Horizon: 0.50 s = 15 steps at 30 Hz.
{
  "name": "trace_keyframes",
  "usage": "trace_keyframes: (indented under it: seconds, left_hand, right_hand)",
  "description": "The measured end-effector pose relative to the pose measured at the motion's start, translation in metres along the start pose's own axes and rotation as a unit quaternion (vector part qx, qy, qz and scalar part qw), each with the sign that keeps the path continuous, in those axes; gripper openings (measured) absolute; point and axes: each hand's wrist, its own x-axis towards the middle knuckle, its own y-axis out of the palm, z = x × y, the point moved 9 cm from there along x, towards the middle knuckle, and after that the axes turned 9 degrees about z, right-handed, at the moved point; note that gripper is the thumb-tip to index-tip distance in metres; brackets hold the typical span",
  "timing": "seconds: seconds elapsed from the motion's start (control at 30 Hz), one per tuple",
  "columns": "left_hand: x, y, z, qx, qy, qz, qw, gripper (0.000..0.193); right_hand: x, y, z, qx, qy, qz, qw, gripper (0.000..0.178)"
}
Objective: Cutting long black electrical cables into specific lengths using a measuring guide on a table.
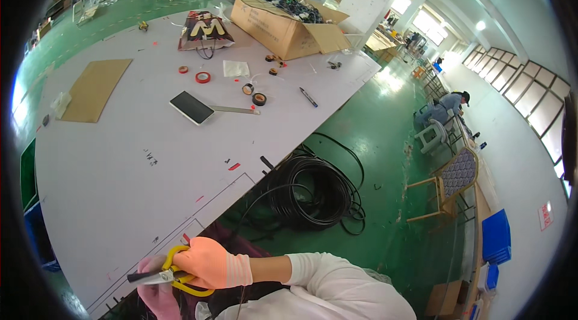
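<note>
At the table's near edge, my right hand (pixel 208 263), in an orange glove, is closed round the yellow handles of scissors (pixel 179 287). Their metal blades point left across my left hand (pixel 158 301), which wears a pink glove with greyish fingertips. The left fingers look curled behind the blades; what they hold, if anything, is hidden. A short black piece (pixel 137 278) shows at the blade end, and I cannot tell if it is part of the scissors. To the right, beside the table, lies a coil of black cable (pixel 313 193), one loose strand curving toward my hands.
The white table (pixel 180 145) has drawn lines and black clips on its near edge. On it are a phone (pixel 191 107), steel ruler (pixel 235 109), tape rolls (pixel 203 77), marker (pixel 308 97), cardboard sheet (pixel 96 91), bag (pixel 205 31) and full carton (pixel 277 22). A chair (pixel 454 178) stands right.
</note>
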Motion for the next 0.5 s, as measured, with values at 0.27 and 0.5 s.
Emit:
trace_keyframes:
  seconds: [0.27, 0.5]
  left_hand:
    - [-0.048, -0.118, -0.035, 0.386, 0.000, -0.334, 0.860, 0.030]
    - [-0.118, -0.230, 0.015, 0.424, -0.131, -0.389, 0.807, 0.057]
  right_hand:
    - [0.014, 0.034, 0.009, -0.128, -0.055, 0.092, 0.986, 0.026]
    - [0.040, 0.025, 0.002, -0.094, -0.083, 0.135, 0.983, 0.025]
